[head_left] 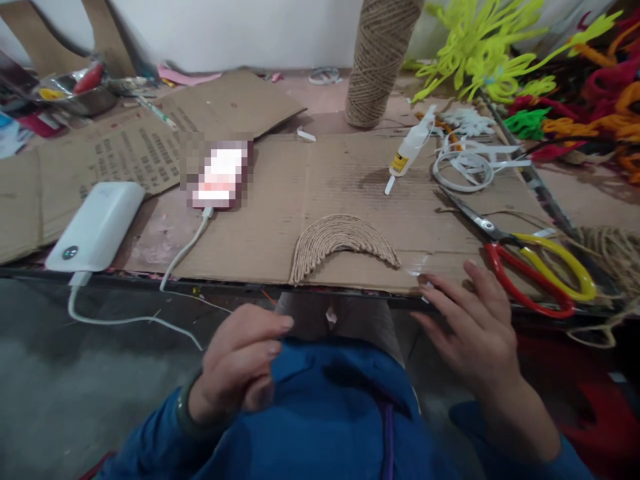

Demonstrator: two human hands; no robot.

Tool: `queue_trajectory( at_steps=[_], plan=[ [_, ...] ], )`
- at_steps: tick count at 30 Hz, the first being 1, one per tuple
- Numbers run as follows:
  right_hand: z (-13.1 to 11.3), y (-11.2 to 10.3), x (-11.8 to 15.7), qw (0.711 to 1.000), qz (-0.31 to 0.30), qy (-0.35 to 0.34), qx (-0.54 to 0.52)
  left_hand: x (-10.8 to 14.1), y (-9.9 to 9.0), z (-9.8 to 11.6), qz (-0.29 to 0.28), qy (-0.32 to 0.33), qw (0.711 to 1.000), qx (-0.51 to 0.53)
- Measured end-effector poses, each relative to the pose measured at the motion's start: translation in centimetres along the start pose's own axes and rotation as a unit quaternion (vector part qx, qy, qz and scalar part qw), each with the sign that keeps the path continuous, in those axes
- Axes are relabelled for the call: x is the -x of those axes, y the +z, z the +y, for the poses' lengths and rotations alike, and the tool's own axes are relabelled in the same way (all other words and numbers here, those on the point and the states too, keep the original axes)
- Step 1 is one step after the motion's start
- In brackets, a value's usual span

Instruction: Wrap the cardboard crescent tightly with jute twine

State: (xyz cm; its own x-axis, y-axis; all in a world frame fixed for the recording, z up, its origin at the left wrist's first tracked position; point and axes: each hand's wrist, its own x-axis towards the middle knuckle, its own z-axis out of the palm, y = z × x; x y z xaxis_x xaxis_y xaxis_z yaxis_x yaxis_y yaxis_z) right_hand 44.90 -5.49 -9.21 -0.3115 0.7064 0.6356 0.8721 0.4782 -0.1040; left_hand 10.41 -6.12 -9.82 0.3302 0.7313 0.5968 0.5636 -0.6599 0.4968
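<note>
A half-ring of tan jute cord (345, 240), laid in tight curved rows, lies flat near the front edge of the cardboard sheet (270, 233). My left hand (243, 363) hovers in front of the table edge, fingers loosely bent and apart, nothing visible in it. To the right of the arch, my right hand (473, 327) is spread at the table edge. A small white bit shows by its fingertips; whether it is gripped I cannot make out. Scissors (530, 257) with red and yellow handles lie beside that hand, blades partly crossed. Behind them rests a glue bottle (410, 147), tilted.
Upright at the back stands a jute twine spool (380, 60). White plastic strips (465, 170) lie coiled right of the glue. Yellow fluffy loops (485, 53) fill the back right. At left are a white power bank (97, 227), a cabled phone (220, 173) and a metal bowl (87, 97).
</note>
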Motion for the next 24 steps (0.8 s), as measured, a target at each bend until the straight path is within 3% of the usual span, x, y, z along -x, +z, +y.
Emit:
queue_trajectory(
  at_steps=[1, 2, 7, 10, 13, 19, 24],
  plan=[
    [-0.1, 0.2, -0.1, 1.0, 0.006, -0.004, 0.001, -0.2, 0.3, 0.6, 0.047, 0.041, 0.997, 0.039],
    [-0.1, 0.3, -0.2, 1.0, 0.015, -0.005, -0.001, -0.6, 0.6, 1.1, 0.056, 0.052, 0.995, 0.062],
    [-0.1, 0.5, -0.6, 0.999, 0.036, 0.02, -0.022, -2.7, 1.9, 2.6, 0.053, 0.055, 0.991, 0.105],
    [-0.1, 0.3, -0.7, 0.998, 0.043, 0.033, -0.043, -2.9, 1.9, 2.5, 0.084, 0.045, 0.993, 0.066],
    [-0.2, 0.0, -0.7, 0.995, 0.051, 0.05, -0.071, -3.5, 1.4, 2.0, 0.105, 0.045, 0.993, -0.038],
    [-0.6, -0.4, -0.6, 0.993, 0.063, 0.054, -0.088, -6.2, 1.1, 0.7, 0.011, 0.071, 0.978, -0.197],
    [-0.5, -0.5, -0.2, 0.994, 0.053, 0.061, -0.074, -6.7, 1.7, 0.3, -0.072, 0.089, 0.964, -0.239]
  ],
)
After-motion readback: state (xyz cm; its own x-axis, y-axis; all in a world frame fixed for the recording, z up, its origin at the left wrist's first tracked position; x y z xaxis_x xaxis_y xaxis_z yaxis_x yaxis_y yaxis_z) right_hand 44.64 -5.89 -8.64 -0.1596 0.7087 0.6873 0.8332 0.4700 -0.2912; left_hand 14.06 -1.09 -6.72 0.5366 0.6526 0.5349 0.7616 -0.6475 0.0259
